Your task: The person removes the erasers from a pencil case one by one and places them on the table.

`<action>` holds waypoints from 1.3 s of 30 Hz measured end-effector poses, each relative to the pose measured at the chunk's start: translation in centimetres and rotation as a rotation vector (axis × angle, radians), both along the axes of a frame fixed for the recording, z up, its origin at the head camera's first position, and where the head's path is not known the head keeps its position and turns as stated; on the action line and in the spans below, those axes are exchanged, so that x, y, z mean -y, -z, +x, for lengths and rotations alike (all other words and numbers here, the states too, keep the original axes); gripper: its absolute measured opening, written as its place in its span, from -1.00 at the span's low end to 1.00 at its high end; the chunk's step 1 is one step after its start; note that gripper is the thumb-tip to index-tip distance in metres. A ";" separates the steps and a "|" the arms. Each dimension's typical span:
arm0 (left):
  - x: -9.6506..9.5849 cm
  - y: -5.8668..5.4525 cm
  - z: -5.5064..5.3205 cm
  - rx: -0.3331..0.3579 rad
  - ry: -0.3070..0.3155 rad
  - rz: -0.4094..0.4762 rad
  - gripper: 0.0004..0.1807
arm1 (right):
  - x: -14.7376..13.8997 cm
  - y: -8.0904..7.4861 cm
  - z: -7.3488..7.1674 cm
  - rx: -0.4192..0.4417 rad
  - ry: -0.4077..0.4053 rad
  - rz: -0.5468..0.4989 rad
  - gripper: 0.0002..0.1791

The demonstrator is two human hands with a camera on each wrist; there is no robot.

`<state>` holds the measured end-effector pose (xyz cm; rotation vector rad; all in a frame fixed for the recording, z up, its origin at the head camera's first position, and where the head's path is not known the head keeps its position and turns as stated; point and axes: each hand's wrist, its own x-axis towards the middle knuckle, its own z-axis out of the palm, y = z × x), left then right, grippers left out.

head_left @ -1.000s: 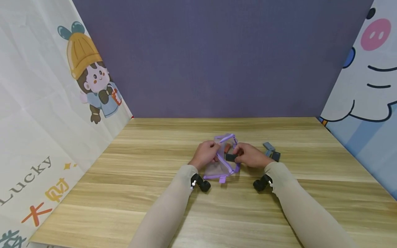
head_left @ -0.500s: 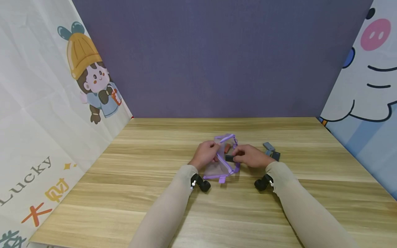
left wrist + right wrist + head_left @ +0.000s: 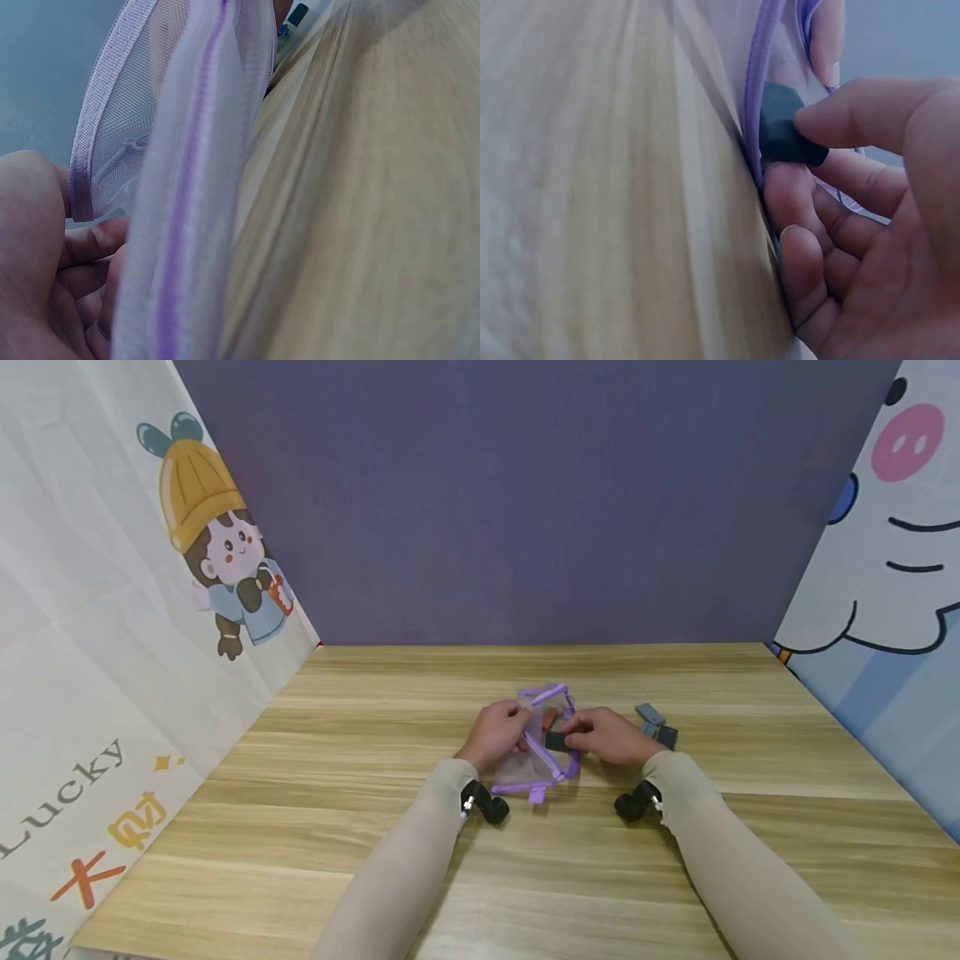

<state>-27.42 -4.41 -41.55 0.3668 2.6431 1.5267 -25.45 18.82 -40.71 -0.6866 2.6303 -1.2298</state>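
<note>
A mesh pouch with purple zipper edging (image 3: 517,768) lies on the table, its mouth spread wide. My left hand (image 3: 498,731) pinches the far-left side of that mouth, and in the left wrist view the mesh edge (image 3: 81,165) sits between thumb and fingers. Between the thumb and fingers of my right hand (image 3: 611,739) is a small dark block (image 3: 784,124), held at the opening with its left end past the zipper edge. Its exact kind cannot be told. An orange-red piece (image 3: 550,718) shows inside the pouch, beyond the dark block.
Just right of my right hand lie a grey-blue block (image 3: 650,714) and a dark block (image 3: 667,738), with another bluish piece partly hidden between them. A purple-grey panel (image 3: 480,510) rises behind the wooden table (image 3: 300,793). Printed cloths hang at both sides.
My right hand and the dark block shift only slightly at the pouch mouth, the block's angle varying a little. The left hand and pouch stay in place.
</note>
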 end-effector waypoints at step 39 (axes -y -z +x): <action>0.2 0.2 -0.3 0.008 0.017 0.021 -0.72 | -0.1 0.1 0.0 0.105 0.141 -0.208 -0.74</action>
